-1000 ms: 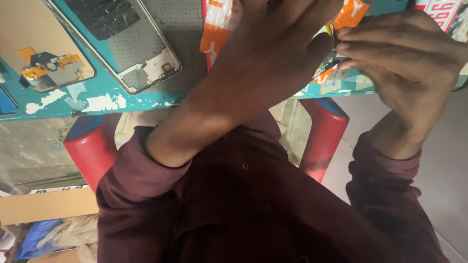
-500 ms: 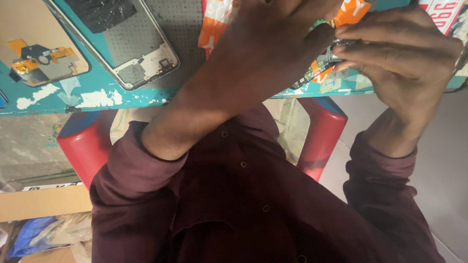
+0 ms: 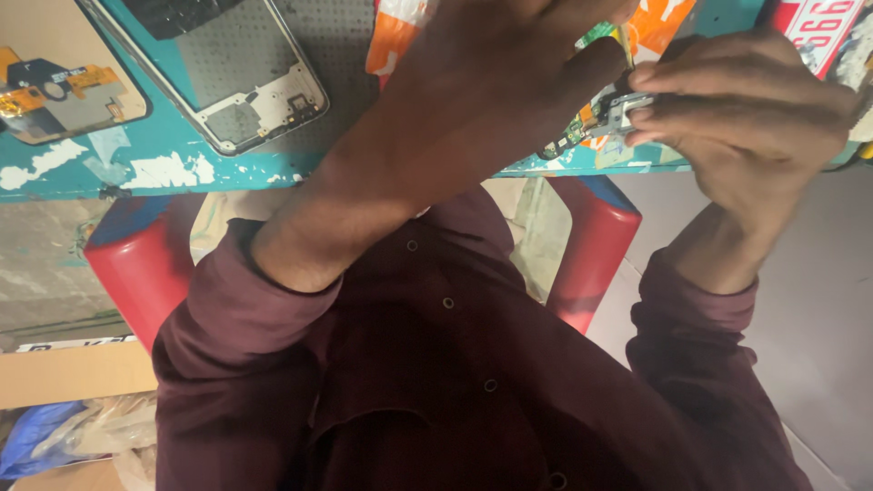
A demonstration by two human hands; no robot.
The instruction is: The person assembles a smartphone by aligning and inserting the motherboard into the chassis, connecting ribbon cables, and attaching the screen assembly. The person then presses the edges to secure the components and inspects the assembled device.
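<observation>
Looks like you'd nudged both hands a bit right over the table edge (image 3: 164,173). Your left hand (image 3: 509,82) and right hand (image 3: 755,109) pinched the small circuit board (image 3: 605,114) between them, above the orange packet (image 3: 664,23).

two hands (image 3: 509,82) (image 3: 746,109), one small circuit board (image 3: 605,116), one phone frame (image 3: 245,77), one back cover (image 3: 55,86)
</observation>
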